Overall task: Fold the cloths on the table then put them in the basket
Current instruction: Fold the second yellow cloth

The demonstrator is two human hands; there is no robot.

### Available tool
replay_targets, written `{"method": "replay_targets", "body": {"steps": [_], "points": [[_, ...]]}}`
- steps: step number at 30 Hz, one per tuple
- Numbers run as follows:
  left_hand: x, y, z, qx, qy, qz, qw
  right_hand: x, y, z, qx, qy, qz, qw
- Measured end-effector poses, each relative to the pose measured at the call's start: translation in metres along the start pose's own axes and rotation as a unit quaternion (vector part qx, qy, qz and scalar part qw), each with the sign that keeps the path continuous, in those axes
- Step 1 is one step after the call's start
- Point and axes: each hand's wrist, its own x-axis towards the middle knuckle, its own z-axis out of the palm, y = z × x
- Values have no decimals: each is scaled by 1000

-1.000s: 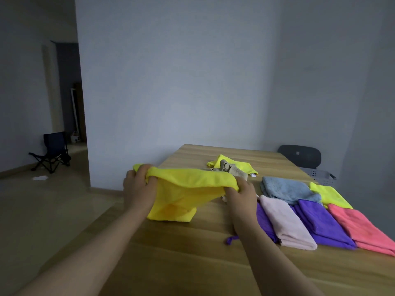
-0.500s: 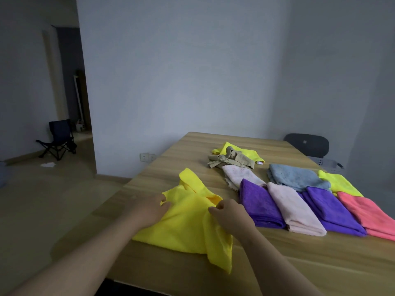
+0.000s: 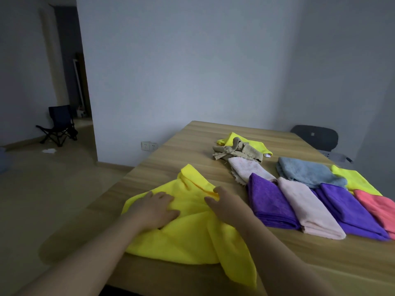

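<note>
A large yellow cloth lies spread and rumpled on the wooden table, one corner hanging over the near edge. My left hand rests flat on its left part, fingers stretched forward. My right hand lies on the cloth's middle, fingers pointing left and pressing the fabric. To the right lies a row of folded cloths: purple, pale pink, a second purple and coral. A grey basket shows partly beyond the table's far right edge.
Further back lie a blue cloth, a yellow-green cloth, a loose pink cloth and a beige rag on another yellow cloth. A dark chair stands behind the table. A folding chair stands far left.
The yellow cloth went from being held up in both hands to lying on the table. Both hands now rest on top of it, smoothing it.
</note>
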Motion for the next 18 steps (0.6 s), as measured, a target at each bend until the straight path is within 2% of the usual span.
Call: {"method": "replay_targets", "body": {"steps": [3,6,7,9,11,12,15,18], "points": [[1,-4,-21,-39,1,-35,999,-2,2,-15,-100,-26,26,994],[4,0,-25,13,135,-58,989,-8,-1,-17,-139,19,4,990],[4,2,-18,23,151,-49,987,-9,-3,-13,-128,36,-26,991],[0,7,2,18,95,-9,995,-11,-7,-4,-67,9,-87,994],[-4,8,19,16,54,8,998,-12,-7,8,-39,-67,-114,990],[-5,6,23,11,66,7,998,-12,-5,12,-48,-81,-113,989],[-5,-2,19,-18,132,-1,991,-7,11,6,-69,-58,-77,993],[-3,-7,10,-72,153,-17,985,-4,24,-7,-93,-69,-36,993]]}}
